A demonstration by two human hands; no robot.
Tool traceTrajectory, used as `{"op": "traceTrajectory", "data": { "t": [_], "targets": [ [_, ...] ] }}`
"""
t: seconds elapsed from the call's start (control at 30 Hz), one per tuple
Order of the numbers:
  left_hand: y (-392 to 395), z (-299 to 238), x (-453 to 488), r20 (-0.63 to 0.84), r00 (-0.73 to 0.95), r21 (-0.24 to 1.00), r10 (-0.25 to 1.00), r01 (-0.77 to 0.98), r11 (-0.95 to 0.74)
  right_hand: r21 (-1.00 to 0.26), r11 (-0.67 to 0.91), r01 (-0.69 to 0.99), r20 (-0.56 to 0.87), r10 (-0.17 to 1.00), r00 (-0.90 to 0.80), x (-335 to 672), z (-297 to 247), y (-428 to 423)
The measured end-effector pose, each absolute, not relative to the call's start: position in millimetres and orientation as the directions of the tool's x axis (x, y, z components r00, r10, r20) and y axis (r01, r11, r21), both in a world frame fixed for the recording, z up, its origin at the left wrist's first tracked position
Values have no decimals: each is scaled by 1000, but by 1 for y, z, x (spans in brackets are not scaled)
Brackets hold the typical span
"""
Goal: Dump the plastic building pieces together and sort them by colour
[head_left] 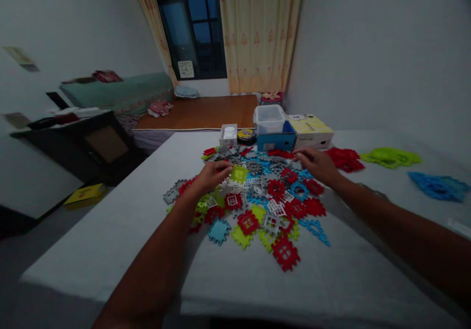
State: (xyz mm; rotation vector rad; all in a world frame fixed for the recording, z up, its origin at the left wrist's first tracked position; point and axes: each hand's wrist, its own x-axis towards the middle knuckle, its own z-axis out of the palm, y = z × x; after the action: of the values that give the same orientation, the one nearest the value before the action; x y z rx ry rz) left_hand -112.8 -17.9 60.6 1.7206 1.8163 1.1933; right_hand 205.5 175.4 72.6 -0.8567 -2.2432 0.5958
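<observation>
A yellow-green interlocking plastic tile (239, 174) is held at its left edge by my left hand (216, 174), with thumb and fingers pinched on it above the pile. Across from it, my right hand (312, 163) is at the pile's back right, its fingertips closed at the end of a red plastic tile (280, 153). Under and between both hands spreads a heap of notched tiles in red, grey, blue and yellow-green. White window-shaped pieces (275, 208) lie among them. Nearest me are a red window tile (286, 253) and a light blue square tile (219, 231).
Behind the heap stand a blue box (275, 141) with a clear plastic container (270, 118) on it, a yellow-and-white box (310, 130), a round black tin (246, 136) and a small white box (228, 133). Red (345, 159), yellow-green (390, 157) and blue (437, 186) stacks lie at right.
</observation>
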Motion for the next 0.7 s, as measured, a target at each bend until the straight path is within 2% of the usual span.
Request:
{"op": "traceTrajectory", "data": {
  "t": [0.07,0.1,0.17,0.27,0.33,0.43,0.57,0.63,0.7],
  "targets": [
    [-17,60,-99,237,-183,833,954,544,-103,-608,762,221,391,530,-753,172,73,136],
    [-17,59,-93,222,-173,849,960,518,-103,-622,764,173,374,483,-792,157,73,119],
    [-16,58,-82,207,-135,868,969,482,-118,-642,754,137,335,437,-835,135,70,94],
    [-16,58,-77,186,-87,884,979,450,-128,-647,748,150,324,448,-834,129,62,90],
    [-17,60,-83,189,-99,884,977,451,-126,-656,735,171,346,494,-798,143,57,108],
    [-19,64,-102,254,-175,858,951,495,-138,-697,661,278,338,645,-686,186,52,155],
    [-19,63,-125,307,-267,833,913,539,-123,-750,479,456,340,870,-356,272,50,229],
    [-18,60,-129,292,-262,829,920,549,-107,-753,374,542,341,926,-164,318,49,261],
    [-15,57,-128,253,-219,815,942,574,-85,-712,273,647,310,949,-59,359,49,290]
  ]
}}
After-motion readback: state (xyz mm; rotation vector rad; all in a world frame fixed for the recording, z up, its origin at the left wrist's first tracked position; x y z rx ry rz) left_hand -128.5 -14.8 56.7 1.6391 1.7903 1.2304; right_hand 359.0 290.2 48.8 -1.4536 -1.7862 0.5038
